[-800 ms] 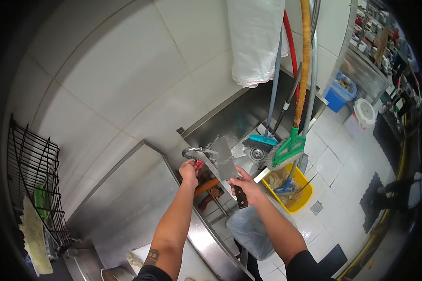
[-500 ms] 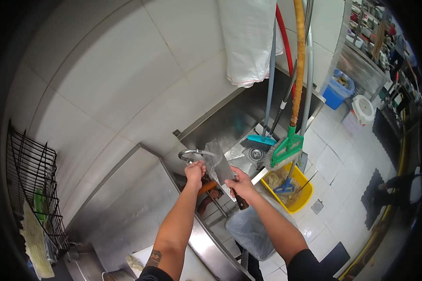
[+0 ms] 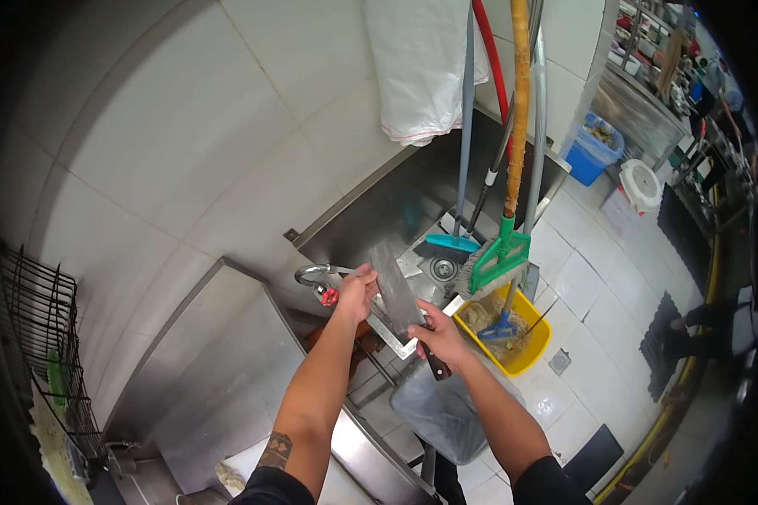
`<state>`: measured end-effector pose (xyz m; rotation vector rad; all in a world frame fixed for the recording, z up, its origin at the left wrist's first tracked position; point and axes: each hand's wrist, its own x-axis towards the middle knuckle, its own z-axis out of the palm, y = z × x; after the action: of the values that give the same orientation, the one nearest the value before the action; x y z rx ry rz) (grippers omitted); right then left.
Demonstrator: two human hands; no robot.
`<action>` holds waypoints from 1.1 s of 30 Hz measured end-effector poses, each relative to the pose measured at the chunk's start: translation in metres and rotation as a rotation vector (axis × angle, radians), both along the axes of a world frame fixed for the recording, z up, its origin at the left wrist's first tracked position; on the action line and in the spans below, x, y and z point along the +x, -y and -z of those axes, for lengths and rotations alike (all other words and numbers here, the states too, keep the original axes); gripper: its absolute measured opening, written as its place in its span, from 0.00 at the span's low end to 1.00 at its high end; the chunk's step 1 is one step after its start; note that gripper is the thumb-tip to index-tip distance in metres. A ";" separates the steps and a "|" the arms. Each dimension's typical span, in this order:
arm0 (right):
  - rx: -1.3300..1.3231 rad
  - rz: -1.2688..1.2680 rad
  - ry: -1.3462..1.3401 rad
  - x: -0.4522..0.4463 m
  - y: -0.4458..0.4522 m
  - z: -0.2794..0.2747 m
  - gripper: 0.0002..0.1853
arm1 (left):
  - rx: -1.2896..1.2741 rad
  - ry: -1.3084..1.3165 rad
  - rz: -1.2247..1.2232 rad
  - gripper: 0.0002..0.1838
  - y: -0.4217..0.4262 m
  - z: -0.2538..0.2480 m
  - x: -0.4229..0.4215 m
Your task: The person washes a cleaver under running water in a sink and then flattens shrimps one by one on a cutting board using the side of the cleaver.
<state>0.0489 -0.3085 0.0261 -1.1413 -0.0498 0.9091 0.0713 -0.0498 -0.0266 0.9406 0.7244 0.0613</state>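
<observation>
My right hand (image 3: 438,337) grips a cleaver by its dark wooden handle (image 3: 435,364). Its broad grey blade (image 3: 396,290) points up and away over the sink (image 3: 354,223). At the blade's left edge is my left hand (image 3: 360,290), its fingers loosely bent and partly apart; whether they touch the metal is hard to see. Just left of that hand, a curved metal faucet (image 3: 312,271) with a red knob (image 3: 329,297) reaches over the basin. A drain (image 3: 443,268) shows at the sink's bottom.
Brooms and mops, one with a green head (image 3: 501,257), stand in and beside the sink. A yellow mop bucket (image 3: 526,353) and a bin with a clear liner (image 3: 438,408) are on the floor. A steel counter (image 3: 219,345) lies to the left, a wire rack (image 3: 38,311) beyond.
My left hand has let go of the faucet knob, now in view, and moved right to the cleaver's blade. My right hand still holds the cleaver. The view has shifted slightly.
</observation>
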 end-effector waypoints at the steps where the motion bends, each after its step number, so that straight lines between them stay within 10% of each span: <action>1: 0.014 -0.005 0.030 0.002 0.001 0.004 0.38 | -0.001 -0.004 0.003 0.26 0.001 -0.003 0.002; 12: 0.005 -0.064 0.041 0.008 -0.013 0.007 0.38 | 0.252 -0.090 -0.011 0.22 -0.010 -0.016 0.005; 19: 0.005 -0.022 0.011 0.005 -0.015 0.006 0.39 | -0.019 -0.047 -0.127 0.24 -0.012 -0.012 0.001; 33: -0.016 -0.019 0.039 0.003 -0.019 0.004 0.38 | 0.472 -0.098 -0.350 0.04 -0.007 -0.013 0.003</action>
<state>0.0523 -0.2899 0.0225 -1.1749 -0.0853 0.9057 0.0745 -0.0432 -0.0134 1.2608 0.9835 0.5159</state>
